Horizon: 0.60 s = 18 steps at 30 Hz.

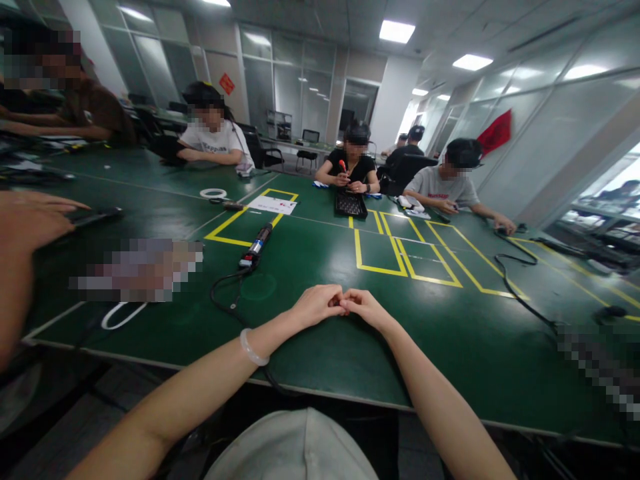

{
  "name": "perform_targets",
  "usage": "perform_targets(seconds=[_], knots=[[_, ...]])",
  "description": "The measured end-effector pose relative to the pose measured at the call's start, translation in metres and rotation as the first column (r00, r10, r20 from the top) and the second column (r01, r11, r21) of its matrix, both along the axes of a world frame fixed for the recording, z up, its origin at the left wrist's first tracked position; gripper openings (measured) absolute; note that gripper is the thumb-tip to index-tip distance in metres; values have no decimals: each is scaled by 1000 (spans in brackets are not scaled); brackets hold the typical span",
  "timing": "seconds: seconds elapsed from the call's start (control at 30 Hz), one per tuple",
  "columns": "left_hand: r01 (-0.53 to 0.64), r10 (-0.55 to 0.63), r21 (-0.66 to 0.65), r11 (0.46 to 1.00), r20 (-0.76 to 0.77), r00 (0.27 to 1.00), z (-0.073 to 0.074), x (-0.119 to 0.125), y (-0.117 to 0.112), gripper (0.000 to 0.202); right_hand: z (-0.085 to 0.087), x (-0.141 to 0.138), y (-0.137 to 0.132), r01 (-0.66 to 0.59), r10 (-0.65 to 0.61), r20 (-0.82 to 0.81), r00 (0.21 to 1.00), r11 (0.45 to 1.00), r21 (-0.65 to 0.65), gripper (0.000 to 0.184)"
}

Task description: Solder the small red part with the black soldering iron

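Observation:
Just above the green table (300,347), near its front edge, my left hand (320,303) and my right hand (365,308) meet at the fingertips. Both have their fingers curled and pinched together. Whatever may be between them is too small or hidden to name. A pale translucent bangle (253,348) circles my left wrist. Beyond my left hand, to the left, lies a black cylindrical corded tool (258,245), probably an electric screwdriver, with a blue-and-silver band and a red part at its near end. Its black cord (216,293) curves toward me.
Yellow tape rectangles (383,270) mark the table ahead. A white paper sheet (273,205) and a tape roll (213,193) lie farther off. One co-worker holds a red-handled tool (342,167) over a black tray (351,205). Another person's hand (35,213) reaches in at left.

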<state>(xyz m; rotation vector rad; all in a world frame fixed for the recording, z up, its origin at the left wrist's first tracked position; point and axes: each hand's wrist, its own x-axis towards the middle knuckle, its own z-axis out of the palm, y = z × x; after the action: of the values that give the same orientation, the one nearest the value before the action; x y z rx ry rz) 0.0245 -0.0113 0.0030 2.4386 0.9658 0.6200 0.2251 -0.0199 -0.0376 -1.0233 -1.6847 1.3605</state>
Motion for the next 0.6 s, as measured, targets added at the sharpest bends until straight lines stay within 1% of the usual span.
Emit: perform_targets(seconds=[0.13,0.3,0.47,0.6], knots=[[25,-25,-10,1000,49,998,0,-3,1,18,2,1,1,19,-20,-25,999,1000,-12,35],[73,-68,-30,997,138,988,2,-7,2,18,8,1,1,56,-58,-40,998,998,-29,34],[76,-64,-61,995,179,982,3,-9,4,17,13,1,0,40,-44,-56,997,998,-56,33],[75,-60,-78,994,176,983,4,-10,5,15,14,2,1,19,-26,-94,995,997,-77,29]])
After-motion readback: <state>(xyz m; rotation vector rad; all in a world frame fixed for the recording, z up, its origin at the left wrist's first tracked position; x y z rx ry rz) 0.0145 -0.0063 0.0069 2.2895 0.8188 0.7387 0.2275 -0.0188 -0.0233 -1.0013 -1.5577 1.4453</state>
